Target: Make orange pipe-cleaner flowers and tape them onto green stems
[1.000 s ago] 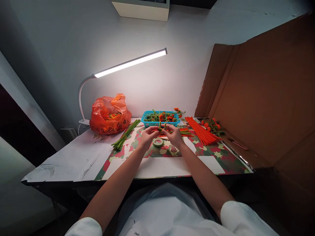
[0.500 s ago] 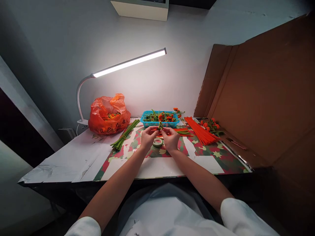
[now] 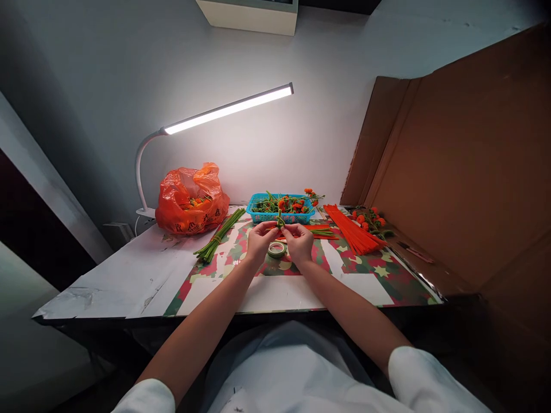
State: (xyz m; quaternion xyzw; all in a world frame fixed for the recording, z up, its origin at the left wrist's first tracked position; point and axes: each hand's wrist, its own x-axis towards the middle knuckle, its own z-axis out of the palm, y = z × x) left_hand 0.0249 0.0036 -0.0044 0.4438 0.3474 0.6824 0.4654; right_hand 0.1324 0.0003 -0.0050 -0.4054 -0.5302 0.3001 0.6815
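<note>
My left hand (image 3: 260, 236) and my right hand (image 3: 299, 238) meet over the middle of the table, thumbs and fingertips pinched together. Between them is a small green pipe cleaner piece (image 3: 279, 217), bent, with its top standing up above the fingers. Its lower part is hidden by my fingertips. Just below the hands lies a roll of green tape (image 3: 276, 249). Behind my right hand, loose green and red pipe cleaners (image 3: 322, 232) lie on the table.
A blue basket (image 3: 282, 218) of orange flowers with green stems stands at the back. Left are a bundle of green pipe cleaners (image 3: 218, 236), a red plastic bag (image 3: 189, 201) and a lamp (image 3: 228, 109). Right are red pipe cleaners (image 3: 355, 230), orange flowers (image 3: 367, 219) and a cardboard wall (image 3: 451, 166).
The green piece's top has changed from an open, pointed loop to a narrower upright shape with a small part sticking out sideways. Both hands stay in nearly the same place.
</note>
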